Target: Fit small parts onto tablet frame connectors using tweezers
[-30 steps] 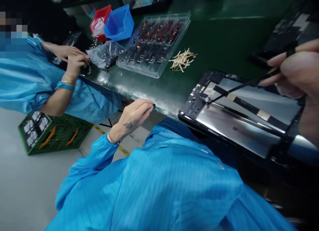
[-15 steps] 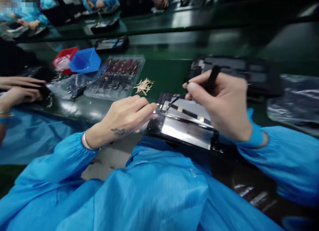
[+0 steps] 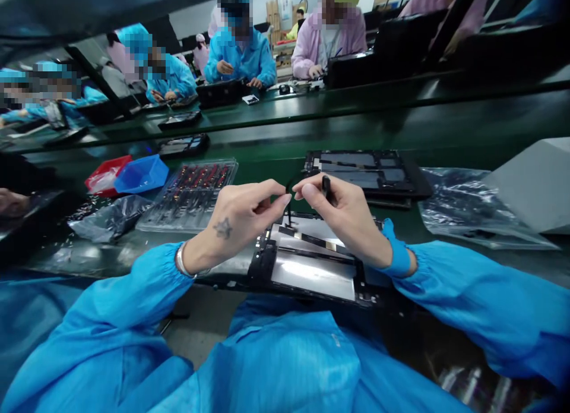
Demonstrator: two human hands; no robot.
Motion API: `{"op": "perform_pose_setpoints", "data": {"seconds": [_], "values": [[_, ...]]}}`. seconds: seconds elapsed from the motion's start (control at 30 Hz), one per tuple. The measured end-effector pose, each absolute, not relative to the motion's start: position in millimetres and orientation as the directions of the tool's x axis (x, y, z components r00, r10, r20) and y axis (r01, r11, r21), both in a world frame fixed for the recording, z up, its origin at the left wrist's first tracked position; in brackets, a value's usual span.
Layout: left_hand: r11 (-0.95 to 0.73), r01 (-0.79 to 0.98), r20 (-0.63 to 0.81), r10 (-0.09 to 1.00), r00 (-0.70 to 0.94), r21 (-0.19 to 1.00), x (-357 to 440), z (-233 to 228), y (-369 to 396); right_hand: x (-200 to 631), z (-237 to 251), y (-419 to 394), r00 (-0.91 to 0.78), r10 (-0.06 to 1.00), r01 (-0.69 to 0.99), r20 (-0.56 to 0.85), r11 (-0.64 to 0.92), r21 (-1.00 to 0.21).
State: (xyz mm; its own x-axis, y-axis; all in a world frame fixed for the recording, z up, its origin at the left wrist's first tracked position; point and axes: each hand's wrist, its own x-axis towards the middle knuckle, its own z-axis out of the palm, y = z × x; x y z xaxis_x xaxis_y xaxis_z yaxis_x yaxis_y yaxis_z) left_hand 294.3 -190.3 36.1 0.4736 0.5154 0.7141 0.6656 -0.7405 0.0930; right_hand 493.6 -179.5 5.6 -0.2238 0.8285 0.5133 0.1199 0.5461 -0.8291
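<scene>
An opened tablet point(image 3: 312, 264) with a silver inner plate and black strips lies at the near edge of the green bench. My right hand point(image 3: 345, 217) grips black tweezers point(image 3: 326, 187) above its far edge. My left hand point(image 3: 240, 217) is raised beside it, thumb and forefinger pinched close to the right hand's fingertips. A thin dark piece point(image 3: 288, 208) hangs down between the two hands toward the tablet; which hand holds it I cannot tell.
A clear tray of small parts point(image 3: 191, 190), a blue bin point(image 3: 141, 174), a red bin point(image 3: 107, 175) and a grey bag point(image 3: 109, 217) sit to the left. Another open tablet point(image 3: 363, 172) lies behind, a plastic bag point(image 3: 467, 208) right. Other workers sit across the conveyor.
My view has lifted from the bench toward the room. Both hands have risen off the tablet and met above its far edge; the left hand has left the tablet's corner.
</scene>
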Motion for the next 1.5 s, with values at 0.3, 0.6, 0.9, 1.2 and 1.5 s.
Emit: {"op": "perform_pose_setpoints", "data": {"seconds": [0.3,0.6,0.9,1.2,1.5], "values": [[-0.654,0.488,0.645,0.732,0.218,0.578,292.3,26.3,-190.3,492.1,-7.5,-175.0,-0.252,0.823,0.082,0.509,0.542,-0.836],[-0.7,0.695,0.527,0.659,0.537,0.167,265.7,11.6,-178.2,545.7,7.8,-170.5,-0.34,0.818,0.586,0.463,0.57,-0.576],[-0.773,0.624,0.427,0.605,0.672,0.113,272.1,0.1,-143.2,596.1,-7.7,-178.4,-0.362,0.931,0.701,0.04,0.301,-0.647],[-0.889,0.424,0.308,0.457,0.834,0.171,298.0,-12.4,-129.7,594.3,-13.8,-180.1,-0.286,0.956,0.812,-0.066,0.205,-0.547],[-0.915,0.339,0.214,0.384,0.898,0.217,299.6,-29.2,-128.8,588.5,-11.0,-178.9,-0.261,0.96,0.862,-0.105,0.183,-0.472]]}}
